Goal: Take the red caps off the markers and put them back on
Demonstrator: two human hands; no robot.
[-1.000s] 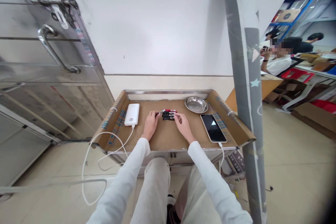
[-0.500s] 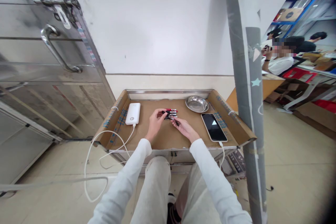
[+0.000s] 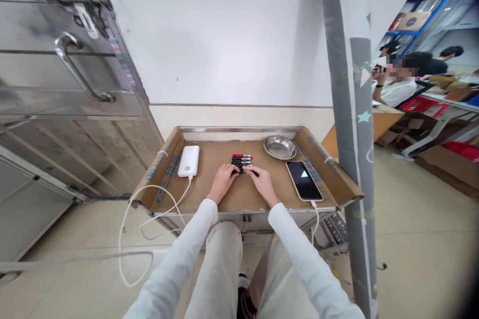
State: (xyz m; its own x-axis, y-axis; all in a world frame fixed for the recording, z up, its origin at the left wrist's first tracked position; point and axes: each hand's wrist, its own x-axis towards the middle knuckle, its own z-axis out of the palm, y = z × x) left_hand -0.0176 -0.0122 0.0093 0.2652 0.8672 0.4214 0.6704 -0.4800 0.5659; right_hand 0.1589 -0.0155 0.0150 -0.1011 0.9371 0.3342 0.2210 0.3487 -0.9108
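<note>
Several slim markers lie side by side on the cardboard-lined tabletop (image 3: pixel 209 189), a red marker (image 3: pixel 242 156) farthest from me and black markers (image 3: pixel 241 162) nearer. Just in front of this row, a black marker (image 3: pixel 245 170) lies crosswise between my hands. My left hand (image 3: pixel 223 182) pinches its left end, with fingers closed. At the other end, my right hand (image 3: pixel 264 184) is closed on the marker, and a dark tip shows by the fingers. My fingers partly cover this marker, so whether its cap is fully on cannot be made out.
A white power bank (image 3: pixel 189 161) with a cable lies left. To the right are a shiny metal bowl (image 3: pixel 280 148) and a phone (image 3: pixel 304 181) plugged into a cable. Raised cardboard sides (image 3: pixel 333 172) border the table. A wrapped pole (image 3: pixel 354 124) stands right; people sit beyond.
Both hands have come down and closer to me, in front of the row. The tilted black marker pieces between them are now level and in line. The row of markers is more exposed.
</note>
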